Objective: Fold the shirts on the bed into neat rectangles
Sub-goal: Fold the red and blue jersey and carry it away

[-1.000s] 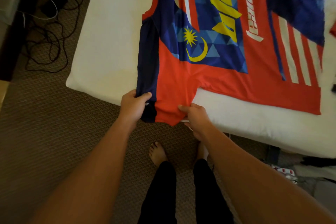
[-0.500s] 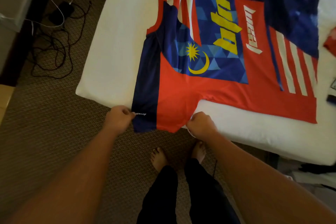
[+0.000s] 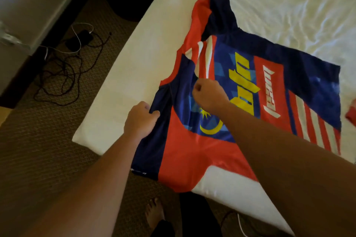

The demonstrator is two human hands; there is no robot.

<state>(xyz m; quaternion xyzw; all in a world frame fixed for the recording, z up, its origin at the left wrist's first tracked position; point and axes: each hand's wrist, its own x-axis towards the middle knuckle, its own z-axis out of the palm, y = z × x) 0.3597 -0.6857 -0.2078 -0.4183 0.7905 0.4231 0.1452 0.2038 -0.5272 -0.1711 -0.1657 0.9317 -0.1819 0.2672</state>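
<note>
A white bed (image 3: 134, 75) over brown carpet carries a red-and-navy shirt (image 3: 273, 82) spread flat — one sleeve overhanging the near edge. The left hand (image 3: 141, 119) grips the navy side panel; the right hand (image 3: 209, 95) pinches fabric mid-chest. Cables (image 3: 63, 67) lie tangled on the floor — left.

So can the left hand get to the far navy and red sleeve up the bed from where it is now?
Probably yes, with a stretch. The left hand grips the jersey's near navy edge; bare white sheet lies between it and the far navy and red sleeve.
</note>
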